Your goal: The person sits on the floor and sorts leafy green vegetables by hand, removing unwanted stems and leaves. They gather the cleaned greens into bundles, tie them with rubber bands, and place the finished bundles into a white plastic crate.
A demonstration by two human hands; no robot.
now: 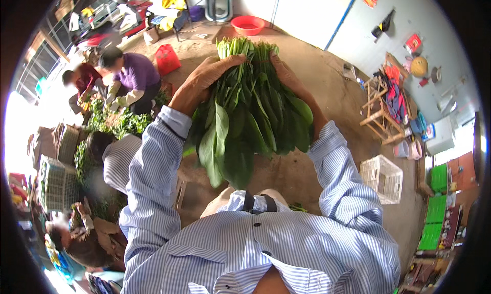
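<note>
Two bunches of long-leaved greens hang side by side in front of my chest, cut stem ends up and broad dark leaves down. My left hand (209,73) grips the left bunch (226,133) near the top, its thumb lying across the pale stems. Around the upper stems of the right bunch (274,113) closes my right hand (289,77), with its fingers partly hidden behind the leaves. A thin reddish tie (262,61) seems to circle the right bunch below its cut ends. The two bunches touch along the middle.
Several people sit at the left among piles of leafy greens (132,123) and a plastic crate (57,182). Another white crate (381,179) stands on the floor at the right, below a bamboo chair (379,106). A red basin (247,24) and red bag (167,59) lie ahead.
</note>
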